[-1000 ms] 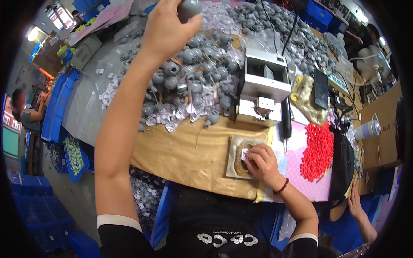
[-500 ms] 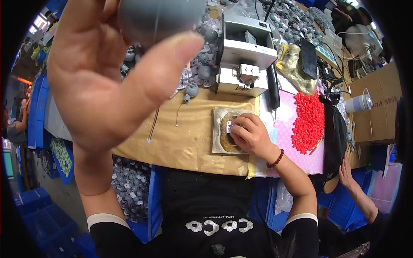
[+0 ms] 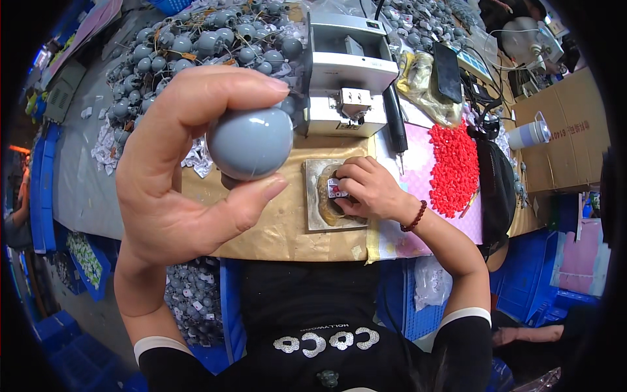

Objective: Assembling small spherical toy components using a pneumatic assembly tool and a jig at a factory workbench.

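Close before the camera, my left hand (image 3: 176,170) grips a glossy grey ball (image 3: 251,144) between thumb and fingers, its smooth side toward me. My right hand (image 3: 372,189) rests at a square metal fixture (image 3: 318,219) with a rounded hollow lined in brown. Its fingers are closed on a small white piece with red spots (image 3: 336,189), lying at the hollow; how firmly it is held cannot be made out. Right of the fixture, a black electric screwdriver (image 3: 395,121) points its bit toward me. A white and silver machine (image 3: 346,104) stands behind the fixture.
Grey balls with wires (image 3: 209,42) are heaped at the back left. Small red parts (image 3: 454,170) cover a pink sheet (image 3: 418,157) at right. A phone (image 3: 447,72), a cup (image 3: 529,134) and a cardboard box (image 3: 568,137) lie beyond. A blue bin of grey parts (image 3: 196,300) sits below the table edge.
My left hand has come down and away from the camera with the grey ball, bringing it fully into view. The right hand stays at the fixture. The whole view has shifted slightly.
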